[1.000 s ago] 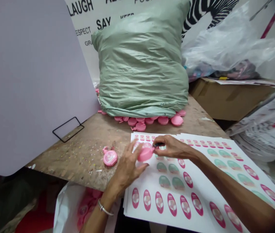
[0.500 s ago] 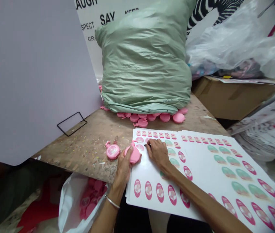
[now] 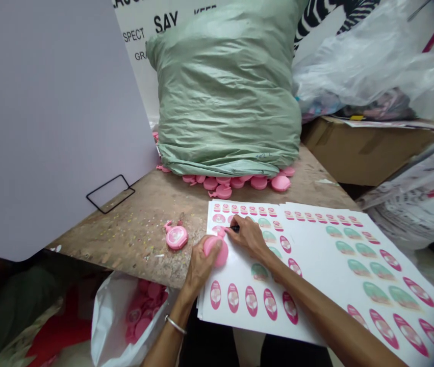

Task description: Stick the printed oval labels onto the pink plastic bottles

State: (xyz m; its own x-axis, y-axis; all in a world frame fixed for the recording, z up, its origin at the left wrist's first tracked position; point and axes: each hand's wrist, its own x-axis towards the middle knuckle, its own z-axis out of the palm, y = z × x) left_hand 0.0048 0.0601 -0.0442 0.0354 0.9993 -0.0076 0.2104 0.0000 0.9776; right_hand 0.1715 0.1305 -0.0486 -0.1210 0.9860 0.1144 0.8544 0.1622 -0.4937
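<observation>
Counter (image 3: 136, 232): worn brown wood, flecked with specks at its left part.
Pale panel (image 3: 56, 112): upright along the left side.
Green sack (image 3: 228, 102): bulky and wrinkled, at the back of the counter, with pink round pieces (image 3: 280, 183) showing along its lower edge.
Cardboard box (image 3: 373, 153): back right, under a clear plastic bag (image 3: 365, 66).
Printed sheets (image 3: 235, 265): two stacks side by side near the front edge, bearing pink ovals and green domes.
White bag (image 3: 105, 316): below the counter's front edge, open, pink pieces inside.
Left hand (image 3: 200, 262): closed around a pink round case, thumb across its face.
Right hand (image 3: 248, 234): fingers pinched narrow on a slim black tool.
Held pink round case (image 3: 219, 252): over the left edge of the left stack, small tab pointing up.
Second pink case (image 3: 176, 237): flat on the counter, left of the hands.
Slim black tool (image 3: 234, 229): beside the tab — whether they touch, I cannot tell.
</observation>
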